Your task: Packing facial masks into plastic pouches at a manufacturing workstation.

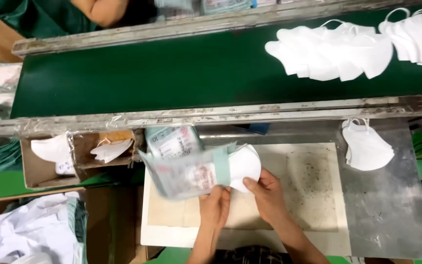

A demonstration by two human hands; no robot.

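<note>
Fingers of both my hands pinch the same bundle: my left hand [214,204] grips the lower edge of a clear printed pouch [186,172], and my right hand [267,191] pinches the rim of a white mask [244,165] that sticks halfway out of the pouch's mouth. The pouch is blurred, so I cannot tell how far in the mask sits.

From largest down: the green belt [172,73] runs across the whole scene at twelve o'clock, with a heap of white masks [333,54] lying on it at about one o'clock. Below it the grey table [391,210] carries a pale board [299,195] under my hands. At nine o'clock an open cardboard box [40,171] holds a few loose masks, and at seven o'clock a pile of white sheets [25,230] spills out of another carton. At three o'clock a small stack of masks [367,146] rests on the table just under the belt's rail. Just above the pouch, at eleven o'clock from my hands, stands a packet of pouches [172,139].

What I judge could go wrong: my right pinch is only at the mask's edge, so it may fold or catch on the pouch mouth, and the ear loops could snag. The thin film in my left grip could slip or crumple.
</note>
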